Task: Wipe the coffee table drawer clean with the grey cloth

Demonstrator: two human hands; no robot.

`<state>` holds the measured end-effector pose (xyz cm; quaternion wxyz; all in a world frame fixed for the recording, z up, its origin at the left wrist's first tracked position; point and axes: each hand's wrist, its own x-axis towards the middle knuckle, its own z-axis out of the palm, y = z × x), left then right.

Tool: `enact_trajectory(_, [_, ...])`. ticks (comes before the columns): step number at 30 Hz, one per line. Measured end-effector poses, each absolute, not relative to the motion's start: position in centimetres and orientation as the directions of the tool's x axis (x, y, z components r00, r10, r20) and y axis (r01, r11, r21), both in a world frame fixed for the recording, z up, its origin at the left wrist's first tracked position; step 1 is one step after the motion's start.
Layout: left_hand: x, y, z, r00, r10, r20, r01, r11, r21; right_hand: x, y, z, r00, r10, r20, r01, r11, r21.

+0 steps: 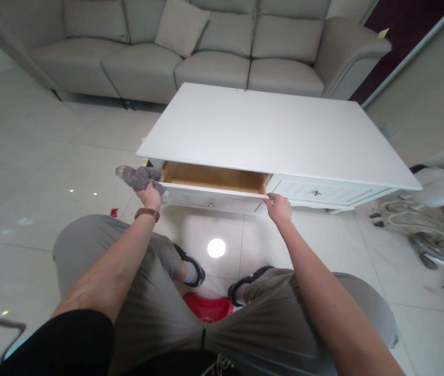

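A white coffee table [276, 133] stands in front of me, its left drawer [222, 201] pulled out. The drawer's bare wooden inside shows below the tabletop. My left hand [149, 197] is closed on a crumpled grey cloth [138, 176] at the drawer's left front corner. How far those fingers also touch the drawer is hidden. At the right front corner, my right hand [279, 209] grips the top edge of the drawer front, with the thumb and fingers closed on it.
Behind the table runs a grey sofa [214, 70] with a loose cushion [181, 26]. Coiled hoses or cables [421, 219] lie on the floor at the right. A red plastic object [210, 308] is between my feet, and the table's right drawer [323, 194] is closed.
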<state>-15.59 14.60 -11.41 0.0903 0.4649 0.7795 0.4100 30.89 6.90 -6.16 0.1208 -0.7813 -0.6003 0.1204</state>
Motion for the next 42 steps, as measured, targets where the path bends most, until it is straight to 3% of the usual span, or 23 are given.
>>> enact_trajectory(2, [-15.1,14.4,-12.1,-0.724,0.686,0.079,0.407,0.331,0.851,30.8,6.9,-6.1,0.248,0.968,-0.04,0.911,-0.248,-0.33])
enact_trajectory(4, [-14.1,13.5,-12.9,-0.795,0.606,-0.025,0.258,0.375,0.891,30.8,6.8,-6.0,0.243,0.969,-0.036,0.914,-0.242,-0.326])
enact_trajectory(10, [-8.6,9.9,-13.7,-0.759,0.651,-0.005,0.295,0.351,0.889,30.7,6.9,-6.1,0.216,0.976,-0.024,0.93,-0.214,-0.299])
enact_trajectory(13, [-3.7,7.6,-13.7,-0.573,0.82,0.001,0.336,0.234,0.912,30.7,7.0,-6.2,0.214,0.977,-0.02,0.933,-0.21,-0.292])
enact_trajectory(18, [5.7,3.7,-14.0,-0.294,0.953,-0.075,0.271,0.159,0.949,30.9,7.0,-6.1,0.208,0.978,-0.017,0.934,-0.204,-0.294])
enact_trajectory(22, [11.6,2.1,-13.6,-0.088,0.991,-0.099,0.234,0.117,0.965,31.0,7.1,-6.1,0.198,0.98,-0.027,0.936,-0.197,-0.292])
enact_trajectory(27, [15.5,2.4,-12.6,0.237,0.963,-0.126,-0.006,0.131,0.991,31.1,7.2,-6.0,0.189,0.982,-0.019,0.938,-0.186,-0.291])
enact_trajectory(30, [15.7,3.3,-12.2,0.209,0.94,-0.271,-0.195,0.312,0.93,30.8,7.1,-5.7,0.199,0.98,-0.014,0.934,-0.194,-0.299])
enact_trajectory(34, [13.2,4.8,-11.9,0.117,0.857,-0.502,-0.46,0.495,0.737,30.4,7.1,-5.2,0.212,0.977,-0.027,0.929,-0.21,-0.306])
enact_trajectory(39, [9.3,6.6,-11.1,-0.05,0.753,-0.656,-0.57,0.517,0.638,30.0,7.2,-4.2,0.242,0.966,-0.09,0.925,-0.258,-0.279])
enact_trajectory(42, [9.7,6.9,-10.0,-0.047,0.737,-0.675,-0.577,0.531,0.62,30.2,7.5,-3.6,0.243,0.961,-0.134,0.919,-0.272,-0.284])
